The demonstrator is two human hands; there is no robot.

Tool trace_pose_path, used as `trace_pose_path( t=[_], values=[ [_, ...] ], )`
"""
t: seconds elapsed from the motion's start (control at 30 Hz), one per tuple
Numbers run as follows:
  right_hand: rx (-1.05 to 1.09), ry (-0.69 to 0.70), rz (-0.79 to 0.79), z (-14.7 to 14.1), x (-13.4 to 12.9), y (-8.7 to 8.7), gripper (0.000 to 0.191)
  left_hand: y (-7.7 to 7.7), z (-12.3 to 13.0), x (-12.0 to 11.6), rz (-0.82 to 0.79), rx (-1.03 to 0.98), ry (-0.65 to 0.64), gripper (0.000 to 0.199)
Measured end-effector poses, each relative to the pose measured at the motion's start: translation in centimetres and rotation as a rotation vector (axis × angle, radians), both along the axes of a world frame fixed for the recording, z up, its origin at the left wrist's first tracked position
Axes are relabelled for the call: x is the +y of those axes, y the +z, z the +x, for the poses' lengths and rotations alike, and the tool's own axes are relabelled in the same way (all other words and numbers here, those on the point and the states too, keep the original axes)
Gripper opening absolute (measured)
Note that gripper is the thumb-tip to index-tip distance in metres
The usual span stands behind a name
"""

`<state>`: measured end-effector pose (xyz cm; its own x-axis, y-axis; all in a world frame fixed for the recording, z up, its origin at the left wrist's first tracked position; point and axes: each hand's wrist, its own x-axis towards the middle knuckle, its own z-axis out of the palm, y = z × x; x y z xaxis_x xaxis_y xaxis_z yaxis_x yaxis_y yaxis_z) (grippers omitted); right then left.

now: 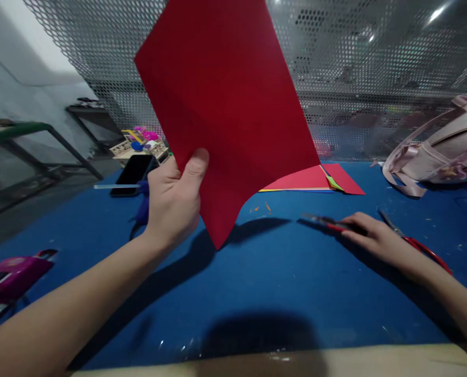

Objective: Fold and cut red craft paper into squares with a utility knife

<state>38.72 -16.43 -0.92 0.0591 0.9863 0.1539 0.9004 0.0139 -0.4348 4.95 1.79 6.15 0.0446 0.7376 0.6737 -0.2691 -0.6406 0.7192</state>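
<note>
In my left hand (176,193) is a large sheet of red paper (233,94), pinched near its lower left edge with the thumb on the near face. The sheet stands tilted above the table, its lower edge curving to a point, and its top runs out of view. My right hand (369,235) is closed around scissors (333,225) with red and dark handles, low over the table and blades pointing left; motion blurs them. Close to the right wrist lies another pair of red-handled scissors (417,246). Behind my left hand, a blue glue gun (142,204) with a pale glue stick is partly hidden.
Coloured paper sheets (296,180) lie behind the red sheet on the blue tabletop (257,293). A phone (133,175) and small wooden crafts (139,144) sit at back left. A magenta power strip (17,277) lies left, a pink backpack (441,141) right. Perforated metal (359,68) stands behind.
</note>
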Motion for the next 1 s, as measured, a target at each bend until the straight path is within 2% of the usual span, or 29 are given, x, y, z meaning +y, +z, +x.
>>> trace_pose_path(
  t=[0.07,0.13,0.23,0.3,0.37,0.43,0.5,0.57,0.67,0.77,0.83,0.87,0.93,1.0],
  values=[
    [-0.051,-0.15,0.068,2.5,0.4,-0.8,0.044,0.3,0.3,-0.4,-0.042,-0.071,-0.054,0.026],
    [-0.158,-0.237,0.091,3.8,0.7,-1.2,0.049,0.6,0.4,-0.6,-0.1,-0.106,-0.096,0.027],
    [-0.165,-0.283,0.175,2.1,1.6,-0.2,0.054,0.8,0.7,-0.7,-0.159,-0.126,-0.149,0.028],
    [0.113,-0.25,0.22,-1.1,2.6,1.3,0.06,0.8,1.2,-1.0,-0.189,-0.128,-0.192,0.029],
    [0.55,-0.127,0.123,-4.9,4.0,2.8,0.069,0.6,2.1,-1.4,-0.224,-0.119,-0.249,0.032],
    [0.933,0.008,0.045,-8.2,5.6,4.0,0.066,0.3,3.1,-2.0,-0.245,-0.102,-0.298,0.036],
    [1.13,0.074,-0.06,-10.4,7.1,5.0,0.051,0.0,3.8,-2.4,-0.232,-0.064,-0.329,0.039],
    [1.195,0.104,-0.057,-11.1,8.2,5.7,0.042,-0.1,3.8,-2.5,-0.177,-0.008,-0.346,0.039],
    [1.039,0.103,0.205,-10.1,8.5,6.6,0.037,-0.3,2.2,-1.8,-0.024,0.077,-0.331,0.031],
    [0.633,0.119,0.474,-8.1,7.0,6.1,0.028,-1.1,-0.7,-0.9,0.225,0.249,-0.329,0.028],
    [0.419,0.262,0.46,-7.0,5.6,4.4,0.029,-2.4,-2.6,-0.6,0.365,0.47,-0.392,0.039],
    [0.331,0.341,0.442,-6.6,4.8,3.2,0.028,-3.4,-3.3,-0.6,0.403,0.575,-0.41,0.038],
    [0.191,0.365,0.387,-6.2,3.5,0.3,0.027,-5.5,-4.3,-0.7,0.483,0.79,-0.461,0.035],
    [0.063,0.344,0.292,-6.0,2.6,-2.3,0.032,-7.6,-4.7,-1.1,0.53,0.966,-0.453,0.028]
  ],
)
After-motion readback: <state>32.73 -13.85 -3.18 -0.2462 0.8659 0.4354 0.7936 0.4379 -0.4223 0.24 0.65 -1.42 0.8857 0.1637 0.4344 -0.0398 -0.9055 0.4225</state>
